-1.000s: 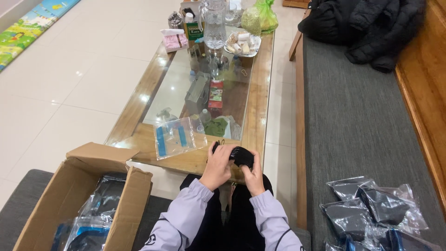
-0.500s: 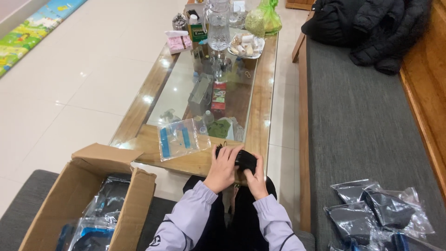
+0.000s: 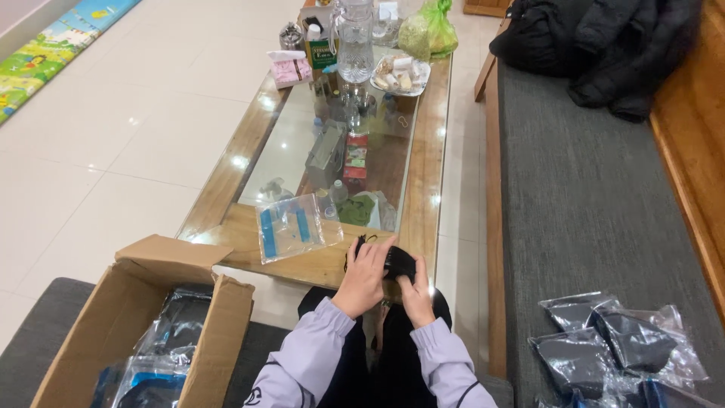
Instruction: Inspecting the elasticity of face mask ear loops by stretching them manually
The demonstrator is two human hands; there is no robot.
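Both of my hands grip a small black fabric item over the near edge of the glass-topped wooden coffee table. My left hand covers its left side with the fingers curled over the top. My right hand pinches it from below on the right. A clear plastic bag with blue strips lies on the table just left of my hands. Much of the black item is hidden by my fingers.
An open cardboard box with bagged dark items stands at my lower left. A pile of clear bags with dark contents lies on the grey sofa at right. A black jacket lies at the sofa's far end. A jug, snacks and boxes crowd the table's far end.
My hands have stayed at the table's near edge with the black item, shifting their grip slightly. The view has tilted a little; nothing else moved.
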